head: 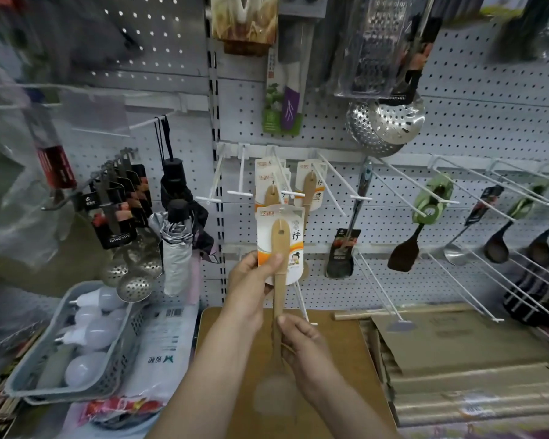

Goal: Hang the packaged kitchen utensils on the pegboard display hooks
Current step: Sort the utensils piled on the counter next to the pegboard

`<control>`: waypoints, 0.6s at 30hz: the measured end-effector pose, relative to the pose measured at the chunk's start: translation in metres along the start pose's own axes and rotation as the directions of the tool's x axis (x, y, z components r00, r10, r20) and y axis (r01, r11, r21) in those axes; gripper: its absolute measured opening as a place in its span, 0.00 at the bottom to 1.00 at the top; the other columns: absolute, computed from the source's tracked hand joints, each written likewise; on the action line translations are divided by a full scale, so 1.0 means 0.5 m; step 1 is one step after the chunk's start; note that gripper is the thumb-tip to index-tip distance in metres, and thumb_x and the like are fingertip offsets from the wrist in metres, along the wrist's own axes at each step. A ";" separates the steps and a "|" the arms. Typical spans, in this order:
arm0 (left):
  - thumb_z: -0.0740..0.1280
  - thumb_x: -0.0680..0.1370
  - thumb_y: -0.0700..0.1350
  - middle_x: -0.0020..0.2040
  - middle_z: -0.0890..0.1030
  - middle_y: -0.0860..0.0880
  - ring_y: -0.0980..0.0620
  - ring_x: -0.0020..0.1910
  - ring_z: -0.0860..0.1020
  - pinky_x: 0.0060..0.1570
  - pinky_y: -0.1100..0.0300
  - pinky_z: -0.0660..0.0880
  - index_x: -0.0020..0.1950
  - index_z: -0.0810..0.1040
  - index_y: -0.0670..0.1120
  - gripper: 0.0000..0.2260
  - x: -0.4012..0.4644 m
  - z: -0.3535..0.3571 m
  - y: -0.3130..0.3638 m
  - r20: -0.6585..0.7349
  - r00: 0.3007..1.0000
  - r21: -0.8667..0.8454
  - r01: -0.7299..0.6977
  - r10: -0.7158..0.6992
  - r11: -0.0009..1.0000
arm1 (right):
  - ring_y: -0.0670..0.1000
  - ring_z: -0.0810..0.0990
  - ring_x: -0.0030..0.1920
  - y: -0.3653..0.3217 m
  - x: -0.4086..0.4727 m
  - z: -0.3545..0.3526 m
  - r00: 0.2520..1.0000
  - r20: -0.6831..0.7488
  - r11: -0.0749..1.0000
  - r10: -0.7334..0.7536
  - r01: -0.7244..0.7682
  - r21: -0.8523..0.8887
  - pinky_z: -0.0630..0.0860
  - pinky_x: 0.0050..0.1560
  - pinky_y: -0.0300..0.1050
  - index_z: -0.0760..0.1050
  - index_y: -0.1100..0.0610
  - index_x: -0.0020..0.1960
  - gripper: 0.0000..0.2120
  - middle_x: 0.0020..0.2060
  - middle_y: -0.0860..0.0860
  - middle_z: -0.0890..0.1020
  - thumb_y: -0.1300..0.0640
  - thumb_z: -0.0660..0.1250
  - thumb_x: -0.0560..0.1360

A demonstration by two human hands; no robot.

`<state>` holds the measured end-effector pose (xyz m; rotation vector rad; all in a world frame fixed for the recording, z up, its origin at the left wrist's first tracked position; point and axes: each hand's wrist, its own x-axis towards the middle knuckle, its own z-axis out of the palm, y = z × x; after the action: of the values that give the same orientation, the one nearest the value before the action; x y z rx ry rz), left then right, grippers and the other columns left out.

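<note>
A person stands at a white pegboard (457, 128) display, holding one packaged wooden spoon (279, 248) upright in front of it with both hands. The left hand (251, 280) grips the spoon's printed backing card (268, 236) near its lower edge — thumb pressed on the front of the wooden handle, fingers (243, 264) curled behind the card. The right hand (301, 340) sits lower, pinching the bare handle between thumb and curled fingers, just above the spoon's bowl, which is blurred. The top of the card sits close to the tip of a white hook (287, 194), though whether it touches cannot be told.

Behind the held spoon, two hooks carry matching carded spoons (309, 188); at least three cards show, the exact count unclear where they overlap. To the right hang a black slotted turner (341, 251), one dark spatula (404, 251), a steel ladle (457, 251) and two dark ladles (496, 248). Above, two perforated steel skimmers (384, 125) overlap. To the left hang two folded umbrellas (178, 236), and below them a grey basket (38, 380) holds several white bulbs (99, 331).
</note>
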<state>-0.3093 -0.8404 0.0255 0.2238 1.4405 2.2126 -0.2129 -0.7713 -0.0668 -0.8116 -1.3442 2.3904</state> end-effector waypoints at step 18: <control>0.77 0.67 0.44 0.54 0.86 0.42 0.44 0.54 0.84 0.60 0.44 0.77 0.57 0.82 0.44 0.19 0.071 -0.026 0.001 0.138 0.990 0.020 -0.044 0.041 0.999 | 0.51 0.83 0.40 0.007 0.058 0.016 1.000 0.011 0.995 -0.017 0.016 0.102 0.79 0.45 0.42 0.83 0.63 0.50 0.13 0.41 0.57 0.85 0.59 0.75 0.68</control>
<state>-0.3452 -0.8340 0.0161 0.4106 1.3988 2.1691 -0.2409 -0.7643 -0.0762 -0.7567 -1.2176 2.4320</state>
